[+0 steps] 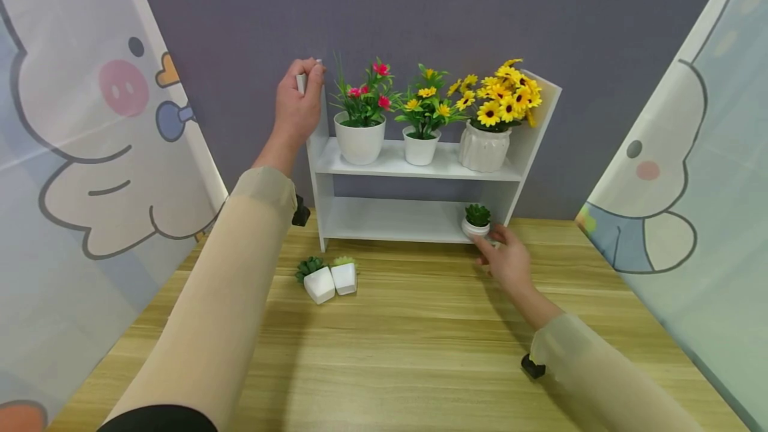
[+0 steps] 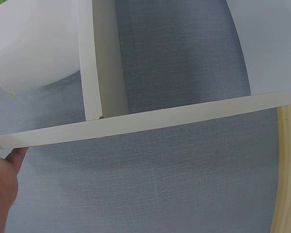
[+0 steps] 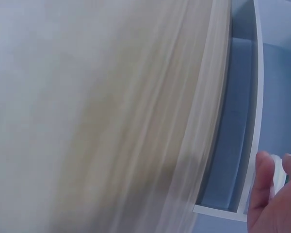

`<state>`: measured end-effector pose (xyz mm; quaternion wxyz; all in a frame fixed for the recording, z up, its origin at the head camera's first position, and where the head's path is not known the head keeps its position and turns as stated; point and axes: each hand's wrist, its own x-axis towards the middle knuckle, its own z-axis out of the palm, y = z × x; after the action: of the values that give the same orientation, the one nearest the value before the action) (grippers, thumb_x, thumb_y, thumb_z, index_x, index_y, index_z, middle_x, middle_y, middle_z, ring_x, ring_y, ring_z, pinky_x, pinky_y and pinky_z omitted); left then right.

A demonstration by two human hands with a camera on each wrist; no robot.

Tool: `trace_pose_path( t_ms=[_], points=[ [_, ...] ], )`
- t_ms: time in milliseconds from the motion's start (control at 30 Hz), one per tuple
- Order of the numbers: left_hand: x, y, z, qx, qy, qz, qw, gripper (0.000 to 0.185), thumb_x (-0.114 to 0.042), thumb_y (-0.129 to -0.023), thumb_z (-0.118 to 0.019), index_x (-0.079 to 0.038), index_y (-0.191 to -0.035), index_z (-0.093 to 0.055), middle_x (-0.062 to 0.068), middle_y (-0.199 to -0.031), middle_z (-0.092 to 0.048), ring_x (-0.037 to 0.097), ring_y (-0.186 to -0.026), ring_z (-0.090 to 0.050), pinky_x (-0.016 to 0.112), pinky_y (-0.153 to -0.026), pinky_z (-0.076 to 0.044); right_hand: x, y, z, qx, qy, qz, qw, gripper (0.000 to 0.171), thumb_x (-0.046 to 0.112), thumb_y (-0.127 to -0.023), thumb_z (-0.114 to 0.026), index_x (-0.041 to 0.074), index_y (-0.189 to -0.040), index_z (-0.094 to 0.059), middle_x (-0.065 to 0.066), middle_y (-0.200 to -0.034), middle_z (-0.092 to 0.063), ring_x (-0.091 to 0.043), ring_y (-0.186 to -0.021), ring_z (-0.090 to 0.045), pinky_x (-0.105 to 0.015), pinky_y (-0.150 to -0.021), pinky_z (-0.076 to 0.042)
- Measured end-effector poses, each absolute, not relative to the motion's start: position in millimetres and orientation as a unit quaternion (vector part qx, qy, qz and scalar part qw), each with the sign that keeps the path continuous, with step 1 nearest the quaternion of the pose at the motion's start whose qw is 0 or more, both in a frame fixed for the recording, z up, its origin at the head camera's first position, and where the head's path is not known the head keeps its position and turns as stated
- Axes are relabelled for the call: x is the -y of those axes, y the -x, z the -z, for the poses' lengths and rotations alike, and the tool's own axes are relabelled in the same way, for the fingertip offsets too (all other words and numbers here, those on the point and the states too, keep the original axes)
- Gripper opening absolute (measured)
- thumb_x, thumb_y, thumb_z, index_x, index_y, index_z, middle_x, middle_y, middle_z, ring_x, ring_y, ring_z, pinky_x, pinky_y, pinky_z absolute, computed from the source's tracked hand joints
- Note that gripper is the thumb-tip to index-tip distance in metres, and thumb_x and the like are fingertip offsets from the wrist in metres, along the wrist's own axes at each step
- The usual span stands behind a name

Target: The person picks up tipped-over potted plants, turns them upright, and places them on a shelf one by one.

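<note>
A white two-tier shelf point(image 1: 420, 175) stands on the wooden table. My left hand point(image 1: 298, 100) grips the top of its left side panel; in the left wrist view, that hand point(image 2: 2, 182) shows at the panel's edge. At the right end of the lower tier is a small round white pot with a dark green succulent point(image 1: 477, 216). My right hand point(image 1: 507, 259) holds this pot low down, thumb at the front and fingers at the right. From the right wrist, the pot's white side point(image 3: 278, 177) appears between thumb and fingers, the plant mostly hidden.
On the upper tier stand pots with pink flowers point(image 1: 360, 140), small yellow flowers point(image 1: 420, 147) and larger yellow flowers point(image 1: 485, 147). Two white square pots with succulents point(image 1: 319, 285) lie tipped over on the table point(image 1: 390, 352), front left of the shelf. A grey wall point(image 1: 420, 5) rises behind.
</note>
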<state>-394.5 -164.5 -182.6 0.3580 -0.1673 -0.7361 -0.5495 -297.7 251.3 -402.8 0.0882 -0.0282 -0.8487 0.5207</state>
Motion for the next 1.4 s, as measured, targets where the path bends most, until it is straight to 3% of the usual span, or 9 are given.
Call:
trace_pose_path(
  t_ms=[100,267,400,700,900,1067,1233,1400],
  points=[
    [165,395,183,0.736,0.168,0.549,0.359,0.019,-0.031,-0.116,-0.056,-0.019,-0.101,-0.058,0.012,-0.141,-0.067,0.012,-0.156,-0.048,0.027,-0.122,-0.045,-253,291,403,0.856,0.029,-0.51,0.082,0.086,0.039,-0.107,-0.073,-0.001,-0.169,-0.029,-0.028,-0.167,-0.045,-0.019,-0.084,-0.081,-0.031,-0.062,-0.062],
    [164,396,183,0.731,0.171,0.554,0.36,0.02,-0.031,-0.116,-0.056,-0.021,-0.098,-0.057,0.008,-0.135,-0.067,0.014,-0.141,-0.058,0.025,-0.095,-0.048,-252,280,403,0.859,0.029,-0.506,0.072,0.08,0.037,-0.106,-0.075,-0.003,-0.163,-0.035,-0.028,-0.162,-0.047,-0.018,-0.092,-0.079,-0.03,-0.063,-0.062],
    [164,397,183,0.726,0.173,0.559,0.362,0.02,-0.03,-0.115,-0.056,-0.022,-0.097,-0.057,0.005,-0.131,-0.067,0.016,-0.128,-0.061,0.025,-0.084,-0.044,-250,271,404,0.863,0.024,-0.501,0.056,0.076,0.036,-0.105,-0.076,-0.004,-0.158,-0.039,-0.029,-0.159,-0.049,-0.022,-0.097,-0.078,-0.031,-0.066,-0.063],
    [165,396,182,0.727,0.171,0.557,0.363,0.019,-0.03,-0.115,-0.057,-0.021,-0.098,-0.059,0.007,-0.13,-0.066,0.014,-0.143,-0.058,0.025,-0.094,-0.047,-229,259,409,0.858,-0.026,-0.512,-0.009,0.064,0.029,-0.106,-0.076,-0.003,-0.153,-0.045,-0.027,-0.157,-0.053,-0.018,-0.099,-0.075,-0.03,-0.074,-0.063],
    [164,396,181,0.725,0.174,0.559,0.363,0.019,-0.029,-0.115,-0.057,-0.021,-0.098,-0.058,0.012,-0.131,-0.066,0.016,-0.13,-0.061,0.024,-0.09,-0.045,-209,255,415,0.846,-0.094,-0.522,-0.06,0.057,0.021,-0.105,-0.077,-0.005,-0.148,-0.049,-0.028,-0.147,-0.056,-0.018,-0.1,-0.072,-0.027,-0.078,-0.062],
    [163,396,182,0.731,0.172,0.553,0.361,0.019,-0.031,-0.116,-0.055,-0.023,-0.099,-0.057,0.007,-0.132,-0.066,0.014,-0.125,-0.06,0.025,-0.086,-0.044,-196,252,419,0.831,-0.145,-0.53,-0.089,0.058,0.019,-0.104,-0.077,-0.007,-0.148,-0.05,-0.027,-0.147,-0.058,-0.021,-0.11,-0.073,-0.029,-0.081,-0.063],
    [164,396,182,0.731,0.174,0.551,0.363,0.019,-0.031,-0.116,-0.055,-0.024,-0.098,-0.057,0.005,-0.131,-0.066,0.012,-0.118,-0.059,0.025,-0.085,-0.044,-183,252,420,0.822,-0.169,-0.533,-0.109,0.057,0.019,-0.103,-0.078,-0.008,-0.146,-0.051,-0.028,-0.145,-0.059,-0.019,-0.105,-0.072,-0.03,-0.08,-0.063],
    [163,394,181,0.729,0.172,0.555,0.362,0.018,-0.03,-0.115,-0.056,-0.021,-0.1,-0.059,0.007,-0.133,-0.067,0.015,-0.124,-0.06,0.025,-0.086,-0.044,-167,252,419,0.822,-0.173,-0.526,-0.132,0.058,0.02,-0.103,-0.079,-0.007,-0.146,-0.051,-0.028,-0.147,-0.06,-0.017,-0.101,-0.07,-0.033,-0.082,-0.064]
  ],
)
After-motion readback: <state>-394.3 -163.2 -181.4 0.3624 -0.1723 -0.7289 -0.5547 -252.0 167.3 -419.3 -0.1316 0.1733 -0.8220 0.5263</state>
